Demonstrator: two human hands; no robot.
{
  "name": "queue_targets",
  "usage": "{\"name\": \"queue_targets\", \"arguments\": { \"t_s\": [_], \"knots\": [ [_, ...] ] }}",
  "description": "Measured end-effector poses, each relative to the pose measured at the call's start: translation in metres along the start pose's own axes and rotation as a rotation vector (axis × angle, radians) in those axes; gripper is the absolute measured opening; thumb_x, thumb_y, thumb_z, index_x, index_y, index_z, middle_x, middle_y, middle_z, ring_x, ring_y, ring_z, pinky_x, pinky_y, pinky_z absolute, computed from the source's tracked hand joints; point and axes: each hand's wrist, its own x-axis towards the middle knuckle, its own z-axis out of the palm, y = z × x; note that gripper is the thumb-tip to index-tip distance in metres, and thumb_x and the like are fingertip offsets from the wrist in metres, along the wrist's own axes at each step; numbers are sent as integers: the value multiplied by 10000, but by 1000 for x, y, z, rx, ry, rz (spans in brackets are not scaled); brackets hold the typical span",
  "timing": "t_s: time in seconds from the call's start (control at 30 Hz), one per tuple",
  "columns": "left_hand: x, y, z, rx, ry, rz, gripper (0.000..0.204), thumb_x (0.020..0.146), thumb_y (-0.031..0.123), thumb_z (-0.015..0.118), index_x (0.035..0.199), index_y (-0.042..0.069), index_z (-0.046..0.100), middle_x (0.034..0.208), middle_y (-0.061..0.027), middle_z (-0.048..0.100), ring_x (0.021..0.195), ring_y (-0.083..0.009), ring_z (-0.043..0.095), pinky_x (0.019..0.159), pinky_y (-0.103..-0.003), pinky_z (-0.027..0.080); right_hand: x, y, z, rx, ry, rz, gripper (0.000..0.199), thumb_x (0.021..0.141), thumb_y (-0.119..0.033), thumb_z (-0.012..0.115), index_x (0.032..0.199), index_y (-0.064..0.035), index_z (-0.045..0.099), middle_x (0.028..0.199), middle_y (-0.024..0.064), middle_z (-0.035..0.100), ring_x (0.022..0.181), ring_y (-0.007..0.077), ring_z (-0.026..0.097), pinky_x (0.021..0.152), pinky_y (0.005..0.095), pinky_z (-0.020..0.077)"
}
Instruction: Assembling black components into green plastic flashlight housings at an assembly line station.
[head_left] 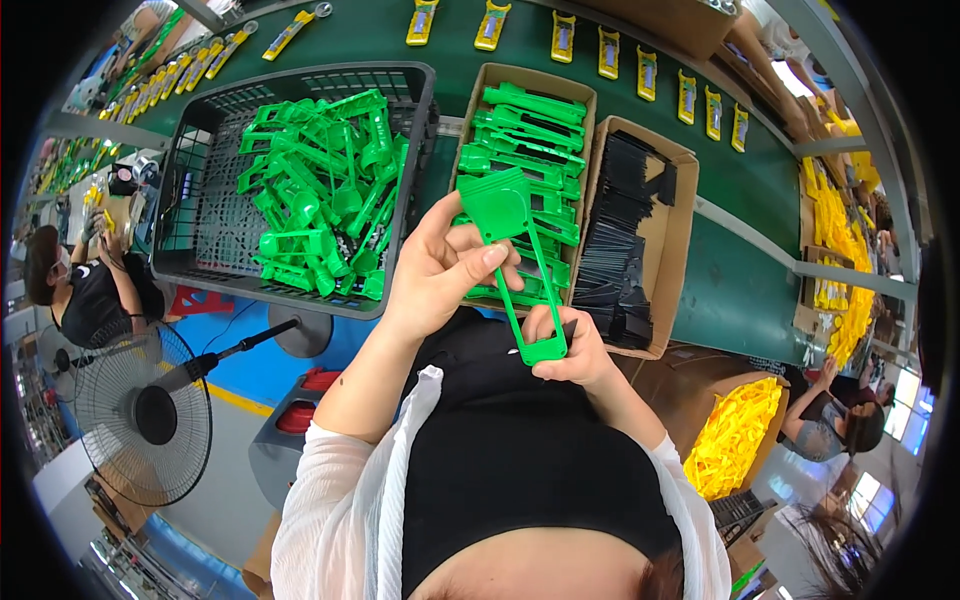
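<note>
Along the far edge of the dark green surface (740, 315), small yellow elongated items (563, 38) lie spaced in a row, with a closer-packed group of yellow items (185, 72) at the far left; to the left stands a black pedestal fan (155, 415) with a round wire guard, and beyond it a person in dark clothes (95, 295); another person (825, 425) is at the right edge, past a brown carton (688, 385) heaped with yellow pieces (738, 435).

On the left, a black plastic lattice crate (427, 95) contains a loose tangle of green plastic parts (310, 200); beside it, a narrow cardboard box (592, 105) is filled with stacked green plastic frames (525, 135); touching or just beside that, a second cardboard box (672, 245) holds thin black flat pieces (612, 250).

In front of the narrow box, partly hiding it, a green plastic open frame (497, 205) is held up between both hands; the left hand (440, 265) grips it below its broad plate; the right hand (580, 350) pinches its narrow lower end, where a small dark piece (570, 328) shows by the fingers.
</note>
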Motion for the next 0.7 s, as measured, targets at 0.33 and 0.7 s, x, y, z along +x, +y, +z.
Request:
{"name": "queue_targets", "arguments": {
  "t_s": [0.33, 0.7],
  "knots": [
    [-25, -3, -22, -19, 318, 248, 464, 832, 61, 607, 1226, 5, 369, 880, -116, 594, 593, -193, 614, 510, -280, 503, 21, 8, 21, -349, -103, 66, 218, 640, -82, 760, 747, -41, 574, 774, 35, 573, 713, 124, 534, 668, 258, 423],
    [-40, 9, -51, -64, 378, 70, 482, 964, 392, 298, 1094, -37, 475, 762, -130, 619, 609, -203, 640, 504, -267, 514, 30, 16, 31, -251, -165, 160, 249, 619, -70, 768, 732, -34, 549, 787, 59, 598, 702, 137, 556, 654, 264, 437]
  ]
}}
